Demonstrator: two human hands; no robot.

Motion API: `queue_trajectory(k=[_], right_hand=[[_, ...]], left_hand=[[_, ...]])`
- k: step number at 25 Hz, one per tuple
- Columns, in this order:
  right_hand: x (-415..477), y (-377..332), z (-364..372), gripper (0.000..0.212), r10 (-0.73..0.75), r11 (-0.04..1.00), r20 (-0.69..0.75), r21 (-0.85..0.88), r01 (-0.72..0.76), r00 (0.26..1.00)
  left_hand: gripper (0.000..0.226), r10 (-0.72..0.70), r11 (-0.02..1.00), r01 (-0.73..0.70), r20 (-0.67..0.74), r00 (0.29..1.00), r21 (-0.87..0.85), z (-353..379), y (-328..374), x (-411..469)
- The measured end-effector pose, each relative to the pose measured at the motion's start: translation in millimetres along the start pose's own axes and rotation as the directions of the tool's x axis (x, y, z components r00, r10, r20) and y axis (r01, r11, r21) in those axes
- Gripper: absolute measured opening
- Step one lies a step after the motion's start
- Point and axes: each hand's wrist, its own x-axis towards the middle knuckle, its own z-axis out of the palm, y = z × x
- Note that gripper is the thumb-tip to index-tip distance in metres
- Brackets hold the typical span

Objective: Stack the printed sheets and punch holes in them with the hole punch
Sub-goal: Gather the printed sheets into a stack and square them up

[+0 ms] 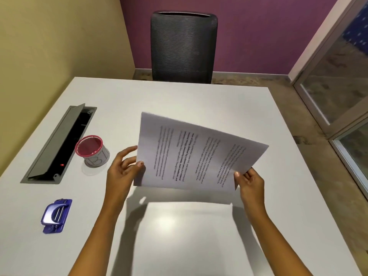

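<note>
Both hands hold the printed sheets (197, 154) above the surface (199, 96): left hand (124, 168) pinches one edge, right hand (250, 181) the other; hole punch (56, 215) lies well left.

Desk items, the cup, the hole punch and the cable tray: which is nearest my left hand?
The pink-rimmed cup, just beside the left hand holding the sheets. The blue hole punch lies farther off; the cable tray sits beyond the cup.

The printed sheets (199, 154) — white, with blurred lines of black text — are held tilted above the surface. The blue hole punch (56, 215) lies flat at the near left, well apart.
</note>
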Motion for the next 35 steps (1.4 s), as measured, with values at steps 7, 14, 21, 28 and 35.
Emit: queue_trajectory(k=[7, 14, 21, 28, 35], right_hand=[[-1.5, 17.1, 10.9, 0.029, -0.015, 1.0, -0.038, 0.021, 0.016, 0.999], [-4.2, 44.5, 7.5, 0.021, 0.026, 0.999, -0.073, -0.027, -0.028, 0.997], [-6.2, 54.3, 4.1, 0.018, 0.043, 0.996, -0.044, -0.074, -0.046, 0.998], [-4.7, 61.2, 5.0, 0.023, 0.076, 0.993, -0.04, -0.09, -0.08, 0.996], [-8.7, 63.0, 3.3, 0.028, 0.102, 0.99, -0.018, -0.091, -0.103, 0.995]], left_hand=[[0.027, 0.027, 0.999, -0.023, -0.107, 0.994, 0.036, 31.5, -19.4, -14.5], [0.027, -0.07, 0.998, 0.067, -0.218, 0.973, -0.019, 37.2, -48.9, -29.9], [0.037, -0.113, 0.991, 0.126, -0.206, 0.972, 0.054, 34.3, -66.8, -35.7], [0.037, -0.132, 0.987, 0.147, -0.209, 0.969, 0.059, 35.5, -73.7, -38.1], [0.041, -0.128, 0.982, 0.153, -0.204, 0.971, 0.111, 34.7, -73.4, -39.2]])
